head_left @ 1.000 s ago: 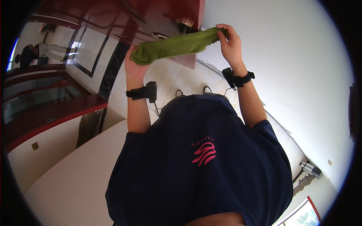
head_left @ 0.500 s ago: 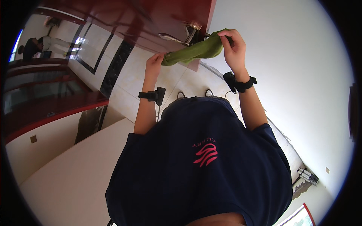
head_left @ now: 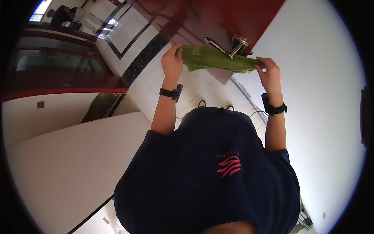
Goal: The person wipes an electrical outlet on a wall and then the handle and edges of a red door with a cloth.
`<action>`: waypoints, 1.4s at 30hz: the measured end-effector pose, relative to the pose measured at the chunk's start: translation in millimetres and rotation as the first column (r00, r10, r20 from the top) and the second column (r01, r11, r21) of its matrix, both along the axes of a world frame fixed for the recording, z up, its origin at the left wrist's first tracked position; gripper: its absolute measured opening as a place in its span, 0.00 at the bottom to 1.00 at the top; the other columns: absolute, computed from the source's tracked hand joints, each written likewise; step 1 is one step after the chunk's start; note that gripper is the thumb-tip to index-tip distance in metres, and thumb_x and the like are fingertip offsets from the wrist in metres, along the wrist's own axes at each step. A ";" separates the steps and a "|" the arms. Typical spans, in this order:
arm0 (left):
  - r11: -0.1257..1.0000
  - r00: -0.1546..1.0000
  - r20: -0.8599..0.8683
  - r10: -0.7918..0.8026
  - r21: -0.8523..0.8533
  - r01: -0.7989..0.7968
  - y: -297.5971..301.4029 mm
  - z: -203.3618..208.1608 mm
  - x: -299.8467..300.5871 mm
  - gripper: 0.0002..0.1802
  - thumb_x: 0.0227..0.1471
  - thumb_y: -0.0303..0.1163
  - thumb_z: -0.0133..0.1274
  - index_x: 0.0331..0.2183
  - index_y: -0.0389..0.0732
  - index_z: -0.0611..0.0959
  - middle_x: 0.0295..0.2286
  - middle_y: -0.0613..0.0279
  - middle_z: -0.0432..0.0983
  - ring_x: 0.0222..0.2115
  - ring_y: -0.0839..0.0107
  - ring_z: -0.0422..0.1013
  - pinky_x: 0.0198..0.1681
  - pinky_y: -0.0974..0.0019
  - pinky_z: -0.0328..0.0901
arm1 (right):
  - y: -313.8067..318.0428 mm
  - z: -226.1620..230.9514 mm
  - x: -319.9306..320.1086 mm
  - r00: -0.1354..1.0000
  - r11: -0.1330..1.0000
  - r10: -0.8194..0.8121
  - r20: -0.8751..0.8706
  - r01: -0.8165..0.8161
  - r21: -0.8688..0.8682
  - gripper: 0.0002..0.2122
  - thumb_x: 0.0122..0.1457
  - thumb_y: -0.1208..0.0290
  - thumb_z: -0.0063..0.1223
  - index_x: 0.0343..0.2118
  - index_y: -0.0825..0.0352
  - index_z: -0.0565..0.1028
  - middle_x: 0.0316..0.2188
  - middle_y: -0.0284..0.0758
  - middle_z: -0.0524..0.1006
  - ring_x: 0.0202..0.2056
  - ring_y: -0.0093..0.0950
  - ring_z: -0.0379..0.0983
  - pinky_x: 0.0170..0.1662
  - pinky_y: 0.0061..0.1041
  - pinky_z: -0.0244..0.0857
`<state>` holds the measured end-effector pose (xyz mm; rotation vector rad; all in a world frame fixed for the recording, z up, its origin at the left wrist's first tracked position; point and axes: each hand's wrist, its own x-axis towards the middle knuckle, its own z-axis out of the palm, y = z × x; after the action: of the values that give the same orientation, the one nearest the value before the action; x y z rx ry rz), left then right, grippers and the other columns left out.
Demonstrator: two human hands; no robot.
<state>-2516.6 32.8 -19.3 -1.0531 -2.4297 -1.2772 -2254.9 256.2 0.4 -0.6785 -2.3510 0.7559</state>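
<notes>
A green cloth (head_left: 212, 60) is stretched sideways between my two hands, just by the metal lever handle (head_left: 236, 46) of a dark red door (head_left: 249, 17). My left hand (head_left: 172, 63) grips the left end, its fingers closed. At the right end, my right hand (head_left: 270, 73) pinches the cloth's corner between thumb and fingers. The near end of the handle overlaps the cloth's upper edge in the picture; whether they touch, I cannot tell. A pale mark shows near the cloth's left end.
A white wall (head_left: 323, 97) runs along my right. Dark red wood panelling with glass (head_left: 66, 84) stands at the left, above a white surface (head_left: 74, 152). Pale floor tiles (head_left: 194, 87) lie below my hands. Another person (head_left: 64, 15) is far off at upper left.
Both hands and the cloth have shifted right in view, and the cloth is pulled wider and flatter. The door and handle also sit farther right as the view turned.
</notes>
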 end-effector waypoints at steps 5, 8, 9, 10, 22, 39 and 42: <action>0.943 0.996 0.046 -0.078 0.327 0.059 8.8 29.6 6.4 0.09 0.48 0.17 0.51 0.33 0.38 0.80 0.26 0.56 0.73 0.21 0.69 0.71 0.24 0.70 0.65 | -7.5 9.8 -7.0 0.997 0.969 -0.066 -0.049 0.076 0.236 0.07 0.49 0.75 0.59 0.32 0.65 0.78 0.26 0.38 0.75 0.26 0.34 0.72 0.30 0.31 0.66; 0.897 0.984 0.099 -0.146 0.433 0.089 13.5 41.1 10.4 0.11 0.46 0.14 0.51 0.33 0.39 0.80 0.32 0.57 0.68 0.26 0.66 0.71 0.26 0.70 0.65 | -20.4 25.3 -14.6 0.974 0.936 -0.176 -0.140 0.209 0.282 0.04 0.50 0.74 0.59 0.30 0.65 0.78 0.21 0.36 0.74 0.22 0.31 0.70 0.26 0.30 0.64; 0.896 0.991 -0.004 -0.131 0.427 0.120 15.3 45.4 11.0 0.12 0.45 0.13 0.51 0.33 0.39 0.80 0.35 0.59 0.65 0.28 0.68 0.69 0.27 0.71 0.65 | -25.3 30.1 -16.9 0.965 0.964 -0.229 -0.132 0.243 0.106 0.03 0.51 0.74 0.58 0.29 0.64 0.77 0.19 0.35 0.73 0.19 0.30 0.68 0.24 0.30 0.63; 0.894 0.991 -0.002 -0.132 0.433 0.120 16.3 49.7 12.2 0.12 0.45 0.13 0.51 0.33 0.39 0.80 0.35 0.59 0.65 0.28 0.68 0.69 0.27 0.71 0.65 | -30.9 36.9 -18.6 0.962 0.963 -0.269 -0.042 0.269 -0.026 0.03 0.55 0.73 0.56 0.31 0.65 0.76 0.19 0.35 0.75 0.18 0.28 0.71 0.22 0.26 0.64; 0.904 0.994 0.043 -0.105 0.420 0.077 20.0 54.9 19.0 0.09 0.51 0.17 0.49 0.35 0.38 0.76 0.32 0.60 0.66 0.27 0.75 0.66 0.30 0.75 0.65 | -52.7 17.4 -13.9 0.891 0.999 0.025 -0.453 -0.037 -0.018 0.05 0.60 0.80 0.47 0.37 0.73 0.68 0.29 0.40 0.78 0.31 0.26 0.77 0.36 0.22 0.70; 0.867 0.840 -0.225 -0.494 -0.049 0.496 28.3 72.5 30.5 0.32 0.41 0.40 0.64 0.48 0.41 0.72 0.40 0.53 0.71 0.44 0.51 0.63 0.50 0.52 0.57 | -91.4 35.5 -76.2 0.754 0.973 -0.123 -0.645 -0.036 -0.227 0.27 0.54 0.82 0.51 0.57 0.69 0.56 0.53 0.51 0.66 0.57 0.41 0.62 0.57 0.33 0.59; 0.853 0.823 -0.231 -0.519 -0.076 0.517 27.4 74.7 31.6 0.32 0.37 0.39 0.66 0.46 0.42 0.74 0.41 0.54 0.71 0.43 0.53 0.63 0.49 0.53 0.58 | -89.7 16.5 -74.3 0.809 0.964 -0.173 -0.562 0.022 -0.265 0.27 0.53 0.82 0.52 0.56 0.71 0.55 0.54 0.51 0.66 0.56 0.39 0.64 0.56 0.32 0.62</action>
<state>-2485.1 60.2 55.4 -1.8468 -2.0313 -1.1748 -2329.2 166.5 16.9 -0.5607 -1.6627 1.0499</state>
